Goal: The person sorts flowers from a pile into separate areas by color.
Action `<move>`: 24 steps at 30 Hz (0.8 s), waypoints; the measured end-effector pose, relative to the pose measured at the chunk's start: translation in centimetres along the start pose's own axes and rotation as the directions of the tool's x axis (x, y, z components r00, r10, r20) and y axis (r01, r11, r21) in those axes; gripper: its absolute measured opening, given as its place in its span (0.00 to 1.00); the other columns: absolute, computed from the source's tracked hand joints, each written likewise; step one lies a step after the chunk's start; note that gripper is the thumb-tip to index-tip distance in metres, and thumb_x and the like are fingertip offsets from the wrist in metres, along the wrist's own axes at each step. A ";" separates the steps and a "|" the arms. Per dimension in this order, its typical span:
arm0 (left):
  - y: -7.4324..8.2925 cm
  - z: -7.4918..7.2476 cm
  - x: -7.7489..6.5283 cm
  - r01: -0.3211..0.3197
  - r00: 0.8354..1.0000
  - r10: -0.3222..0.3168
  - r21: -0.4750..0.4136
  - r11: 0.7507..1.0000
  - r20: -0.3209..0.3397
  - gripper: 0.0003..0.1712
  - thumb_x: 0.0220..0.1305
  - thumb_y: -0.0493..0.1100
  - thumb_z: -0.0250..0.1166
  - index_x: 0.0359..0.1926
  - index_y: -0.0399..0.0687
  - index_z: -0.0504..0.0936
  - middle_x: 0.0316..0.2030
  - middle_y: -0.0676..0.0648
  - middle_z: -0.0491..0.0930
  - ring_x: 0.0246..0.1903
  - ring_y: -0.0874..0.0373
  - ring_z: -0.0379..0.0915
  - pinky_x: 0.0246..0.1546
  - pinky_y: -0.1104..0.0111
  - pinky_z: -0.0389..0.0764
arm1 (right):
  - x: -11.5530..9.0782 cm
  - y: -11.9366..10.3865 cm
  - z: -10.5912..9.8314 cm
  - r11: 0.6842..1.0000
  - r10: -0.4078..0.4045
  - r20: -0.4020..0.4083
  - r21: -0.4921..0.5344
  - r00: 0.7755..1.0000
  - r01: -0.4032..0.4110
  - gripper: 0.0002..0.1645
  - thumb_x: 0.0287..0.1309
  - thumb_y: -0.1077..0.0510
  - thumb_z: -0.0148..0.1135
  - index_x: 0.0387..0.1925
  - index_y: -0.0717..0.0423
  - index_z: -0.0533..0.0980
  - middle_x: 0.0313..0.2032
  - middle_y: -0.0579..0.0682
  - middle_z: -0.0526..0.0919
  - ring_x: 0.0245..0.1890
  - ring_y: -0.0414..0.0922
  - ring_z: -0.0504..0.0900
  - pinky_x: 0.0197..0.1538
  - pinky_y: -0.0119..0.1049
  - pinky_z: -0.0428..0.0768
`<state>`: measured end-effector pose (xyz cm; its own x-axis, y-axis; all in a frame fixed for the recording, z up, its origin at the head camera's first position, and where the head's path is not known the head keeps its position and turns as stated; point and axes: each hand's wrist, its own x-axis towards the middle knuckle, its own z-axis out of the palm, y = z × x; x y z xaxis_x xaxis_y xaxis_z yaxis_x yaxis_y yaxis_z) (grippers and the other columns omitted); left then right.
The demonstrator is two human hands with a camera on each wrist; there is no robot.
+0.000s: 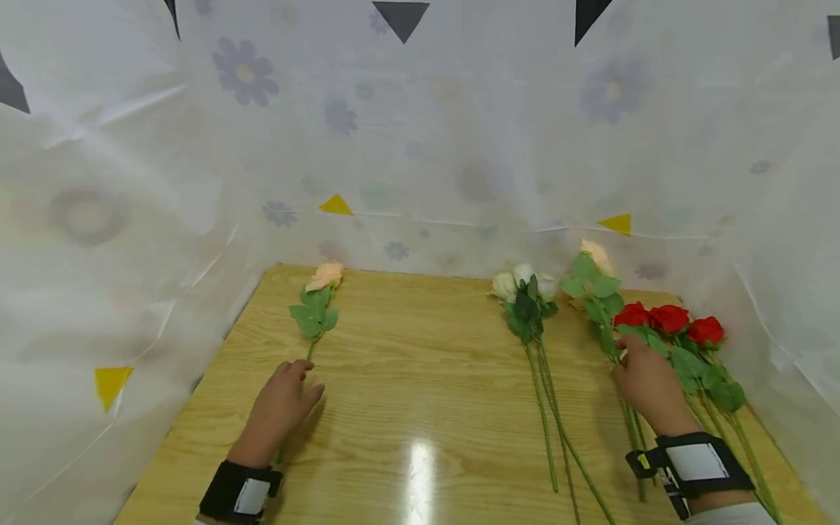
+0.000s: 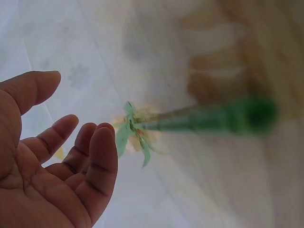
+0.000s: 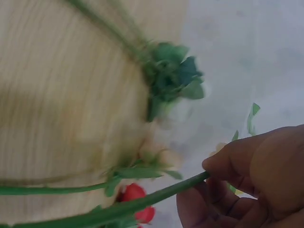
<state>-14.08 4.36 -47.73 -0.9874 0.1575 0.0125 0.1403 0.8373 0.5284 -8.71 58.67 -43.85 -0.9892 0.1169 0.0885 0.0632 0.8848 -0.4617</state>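
At the left of the table, a peach rose [image 1: 326, 275] with green leaves lies with its bloom toward the back. My left hand [image 1: 282, 397] is over its stem, fingers relaxed; the left wrist view shows the palm apart from the green stem [image 2: 204, 122]. On the right, my right hand [image 1: 650, 375] pinches a green stem [image 3: 156, 195] between thumb and fingers. This stem belongs to a peach rose [image 1: 596, 257], its bloom beyond the fingertips. Red roses [image 1: 669, 319] lie just right of that hand, their stems partly hidden by the wrist.
White roses [image 1: 523, 283] lie together right of the middle, long stems pointing to the front. Another peach bloom [image 3: 166, 159] shows low beside the red ones in the right wrist view. Patterned white sheeting [image 1: 420, 131] encloses the wooden table [image 1: 407, 364] at back and sides.
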 end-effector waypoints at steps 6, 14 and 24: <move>-0.9 -0.5 -0.6 0.066 0.996 -0.068 0.032 0.997 0.058 0.28 0.65 0.45 0.67 0.59 0.29 0.74 0.43 0.35 0.75 0.40 0.44 0.76 0.37 0.52 0.77 | 0.2 2.7 2.4 0.996 0.072 0.110 -0.069 0.991 -0.064 0.23 0.61 0.70 0.49 0.55 0.80 0.64 0.21 0.57 0.77 0.17 0.47 0.71 0.18 0.41 0.68; -0.5 0.0 -1.6 0.162 0.979 -0.169 0.072 0.984 0.110 0.29 0.61 0.44 0.68 0.56 0.26 0.74 0.40 0.32 0.76 0.39 0.40 0.77 0.38 0.48 0.77 | -0.1 4.7 5.0 0.987 0.109 0.102 -0.127 0.989 -0.096 0.18 0.62 0.72 0.47 0.53 0.78 0.69 0.37 0.74 0.80 0.30 0.65 0.81 0.28 0.56 0.78; -0.7 -0.4 -2.1 0.124 0.972 -0.146 0.127 0.984 0.183 0.25 0.54 0.26 0.55 0.55 0.20 0.72 0.39 0.30 0.77 0.40 0.38 0.77 0.38 0.50 0.77 | -0.5 5.0 4.6 0.989 0.144 0.105 -0.052 0.984 -0.139 0.22 0.63 0.64 0.49 0.54 0.77 0.71 0.44 0.75 0.79 0.27 0.53 0.78 0.28 0.50 0.76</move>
<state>-12.11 3.26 -47.82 -0.9672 0.1265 -0.2201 0.0249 0.9100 0.4138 -8.49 60.93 -50.29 -0.9782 0.1947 -0.0724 0.2069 0.8822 -0.4229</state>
